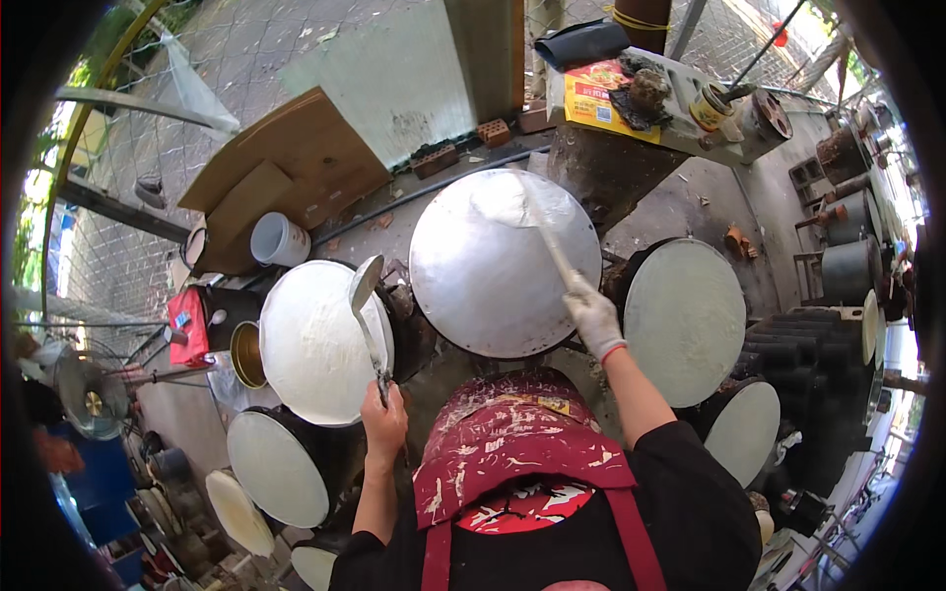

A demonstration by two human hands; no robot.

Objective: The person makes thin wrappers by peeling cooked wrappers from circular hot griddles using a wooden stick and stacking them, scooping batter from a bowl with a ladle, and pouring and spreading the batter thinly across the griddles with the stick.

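My left hand [384, 422], bare, grips the dark handle of a metal ladle [362, 288]. The ladle's bowl is over the edge of a round griddle covered by a white batter sheet [318, 343]. My right hand [593, 316], in a white glove with a red cuff, holds a pale, long-handled spreader [550, 240]. Its far end is blurred and meets a patch of wet white batter [510, 201] at the far side of the middle round metal griddle [495, 295]. Most of that griddle's near surface is bare metal.
To the right are two more coated griddles [686, 325] [745, 436]; another stands at lower left [279, 469]. A white bucket [281, 240] is beside cardboard [295, 162]. Beyond the middle griddle, a concrete ledge [684, 140] holds a can [711, 109]. A fan [90, 399] stands far left.
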